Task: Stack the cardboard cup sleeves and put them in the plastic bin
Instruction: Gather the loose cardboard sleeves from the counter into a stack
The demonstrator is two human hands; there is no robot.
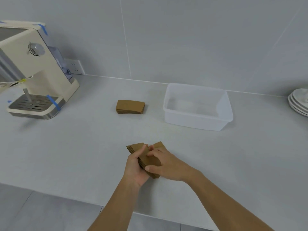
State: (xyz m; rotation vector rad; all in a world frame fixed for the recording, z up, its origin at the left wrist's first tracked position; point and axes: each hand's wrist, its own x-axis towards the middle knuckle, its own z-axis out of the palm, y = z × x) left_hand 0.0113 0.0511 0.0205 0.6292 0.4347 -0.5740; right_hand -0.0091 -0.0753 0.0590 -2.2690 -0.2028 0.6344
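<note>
A bundle of brown cardboard cup sleeves (146,160) is held just above the grey counter near its front. My left hand (135,167) grips the bundle from the left and below. My right hand (164,164) presses on it from the right, fingers on the top sleeve. Part of one sleeve (160,145) pokes out behind my right hand. A second neat stack of sleeves (130,106) lies flat on the counter farther back, untouched. The clear plastic bin (198,121) stands at the back right, with nothing visible inside.
A cream coffee machine (35,77) with blue tape strips stands at the back left, by a wall socket (75,67). White plates (299,102) are stacked at the far right edge. The counter's front edge (66,197) runs below my forearms.
</note>
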